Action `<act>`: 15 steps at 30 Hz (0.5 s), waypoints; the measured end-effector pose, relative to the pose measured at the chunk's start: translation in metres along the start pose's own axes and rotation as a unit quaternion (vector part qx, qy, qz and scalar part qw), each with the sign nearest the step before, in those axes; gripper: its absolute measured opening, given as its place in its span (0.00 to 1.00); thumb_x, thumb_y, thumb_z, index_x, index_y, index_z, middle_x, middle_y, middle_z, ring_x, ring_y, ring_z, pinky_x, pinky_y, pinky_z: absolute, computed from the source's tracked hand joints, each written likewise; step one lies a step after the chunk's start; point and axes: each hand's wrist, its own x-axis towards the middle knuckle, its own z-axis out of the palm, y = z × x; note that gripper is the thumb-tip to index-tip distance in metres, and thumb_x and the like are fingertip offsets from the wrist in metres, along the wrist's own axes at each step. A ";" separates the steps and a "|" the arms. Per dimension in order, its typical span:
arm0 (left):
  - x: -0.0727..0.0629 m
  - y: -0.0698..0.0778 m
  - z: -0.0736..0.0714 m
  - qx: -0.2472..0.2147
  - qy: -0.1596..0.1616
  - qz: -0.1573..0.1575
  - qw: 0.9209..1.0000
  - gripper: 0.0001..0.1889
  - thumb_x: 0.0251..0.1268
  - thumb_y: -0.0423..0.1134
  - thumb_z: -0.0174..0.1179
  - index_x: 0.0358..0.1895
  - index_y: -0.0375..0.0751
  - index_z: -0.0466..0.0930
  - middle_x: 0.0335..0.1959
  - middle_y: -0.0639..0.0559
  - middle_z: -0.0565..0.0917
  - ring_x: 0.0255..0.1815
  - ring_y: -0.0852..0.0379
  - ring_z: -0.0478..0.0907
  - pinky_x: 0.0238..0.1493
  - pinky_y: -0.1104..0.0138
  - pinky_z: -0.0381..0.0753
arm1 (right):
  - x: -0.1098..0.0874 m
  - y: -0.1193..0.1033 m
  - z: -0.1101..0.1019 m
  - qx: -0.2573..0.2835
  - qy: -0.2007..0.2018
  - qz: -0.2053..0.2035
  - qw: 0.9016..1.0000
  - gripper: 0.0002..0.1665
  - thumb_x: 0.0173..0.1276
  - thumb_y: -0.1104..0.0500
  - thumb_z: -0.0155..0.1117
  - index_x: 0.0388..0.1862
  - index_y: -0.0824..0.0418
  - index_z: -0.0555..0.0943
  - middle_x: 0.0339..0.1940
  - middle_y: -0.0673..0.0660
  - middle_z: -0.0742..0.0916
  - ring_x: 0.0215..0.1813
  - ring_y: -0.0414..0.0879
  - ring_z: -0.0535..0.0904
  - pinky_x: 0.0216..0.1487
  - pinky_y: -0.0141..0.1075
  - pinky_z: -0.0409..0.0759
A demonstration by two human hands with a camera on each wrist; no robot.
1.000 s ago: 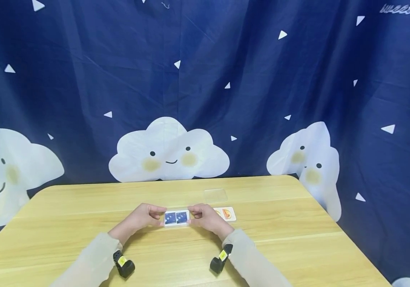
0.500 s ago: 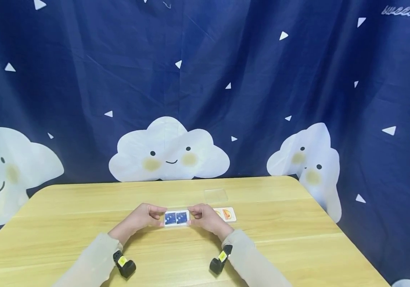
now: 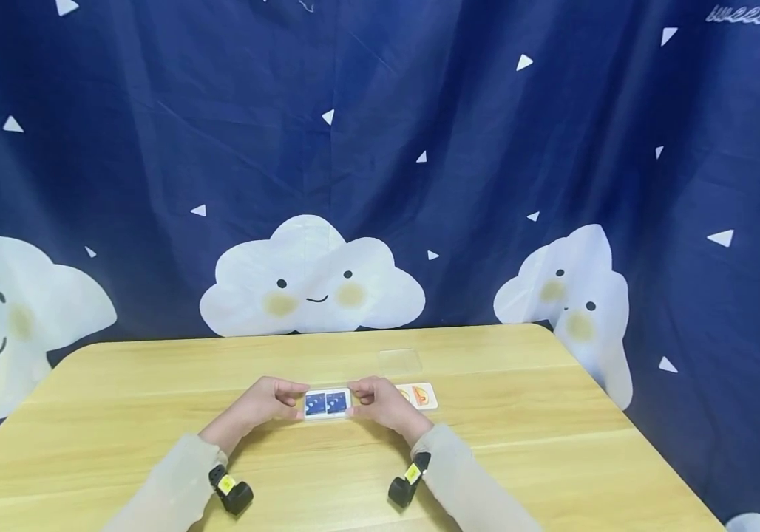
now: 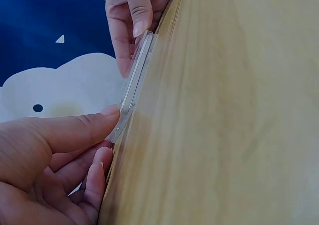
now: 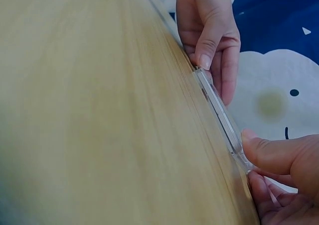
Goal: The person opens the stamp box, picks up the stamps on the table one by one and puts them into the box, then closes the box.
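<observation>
A clear, flat plastic case (image 3: 327,404) lies low over the table between both hands, two dark blue picture panels showing on its top face. My left hand (image 3: 270,399) grips its left end between thumb and fingers, and my right hand (image 3: 380,403) grips the right end likewise. From the side, in the left wrist view, the case (image 4: 135,83) shows a white layer inside transparent walls. The left thumb (image 4: 84,128) presses its near edge there. In the right wrist view the right thumb (image 5: 271,150) sits on the edge of the case (image 5: 218,110).
Just right of the right hand lies a white card (image 3: 423,397) with orange round pictures, partly hidden by that hand. Behind it a clear plastic lid-like piece (image 3: 400,361) lies flat on the wooden table (image 3: 520,473). A blue cloud-print curtain (image 3: 460,185) hangs beyond the far edge.
</observation>
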 end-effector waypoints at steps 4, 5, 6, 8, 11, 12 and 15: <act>-0.001 -0.001 -0.001 -0.011 0.001 -0.002 1.000 0.27 0.40 0.27 0.72 0.51 0.35 0.81 0.40 0.47 0.81 0.39 0.53 0.74 0.41 0.65 0.74 | 0.000 0.000 0.001 0.007 0.000 0.001 1.000 0.28 0.55 0.65 0.70 0.57 0.67 0.77 0.48 0.58 0.82 0.48 0.47 0.76 0.52 0.36 0.75; -0.001 -0.001 -0.001 -0.015 0.000 -0.003 1.000 0.27 0.40 0.27 0.72 0.51 0.35 0.81 0.40 0.47 0.80 0.39 0.53 0.74 0.41 0.65 0.74 | 0.000 0.000 0.001 0.009 0.000 0.002 1.000 0.28 0.55 0.65 0.70 0.57 0.67 0.77 0.48 0.58 0.82 0.48 0.47 0.76 0.51 0.36 0.75; -0.001 -0.001 -0.001 -0.018 -0.001 -0.002 1.000 0.27 0.40 0.27 0.72 0.51 0.35 0.81 0.40 0.47 0.80 0.39 0.53 0.74 0.41 0.65 0.74 | 0.000 0.000 0.002 0.014 0.000 0.005 1.000 0.28 0.55 0.65 0.70 0.57 0.67 0.77 0.48 0.58 0.82 0.48 0.46 0.76 0.52 0.36 0.75; -0.001 -0.002 -0.001 -0.026 -0.003 -0.002 1.000 0.27 0.40 0.27 0.72 0.51 0.34 0.81 0.39 0.47 0.81 0.39 0.54 0.74 0.41 0.65 0.73 | 0.000 0.000 0.002 0.023 0.000 0.009 1.000 0.28 0.55 0.65 0.70 0.57 0.67 0.77 0.48 0.58 0.82 0.49 0.46 0.75 0.52 0.36 0.74; 0.000 -0.001 -0.003 -0.034 -0.013 0.000 0.999 0.26 0.41 0.28 0.72 0.51 0.34 0.81 0.41 0.47 0.82 0.39 0.53 0.74 0.42 0.64 0.72 | -0.001 -0.003 0.001 0.037 0.000 0.009 0.999 0.29 0.54 0.66 0.70 0.57 0.68 0.77 0.49 0.59 0.81 0.50 0.49 0.75 0.53 0.39 0.74; 0.000 -0.001 -0.004 -0.038 -0.014 -0.002 0.999 0.26 0.41 0.28 0.72 0.51 0.34 0.81 0.42 0.46 0.82 0.40 0.53 0.74 0.43 0.63 0.71 | -0.001 -0.003 0.001 0.041 0.000 0.009 0.999 0.29 0.54 0.66 0.70 0.57 0.69 0.76 0.49 0.60 0.81 0.50 0.49 0.75 0.53 0.39 0.73; 0.001 -0.001 -0.005 -0.051 -0.028 0.003 0.998 0.26 0.42 0.28 0.71 0.52 0.33 0.80 0.47 0.41 0.82 0.43 0.52 0.76 0.50 0.56 0.72 | -0.002 -0.005 -0.001 0.051 0.000 0.007 0.999 0.30 0.53 0.66 0.70 0.57 0.71 0.76 0.50 0.62 0.81 0.51 0.51 0.75 0.54 0.41 0.73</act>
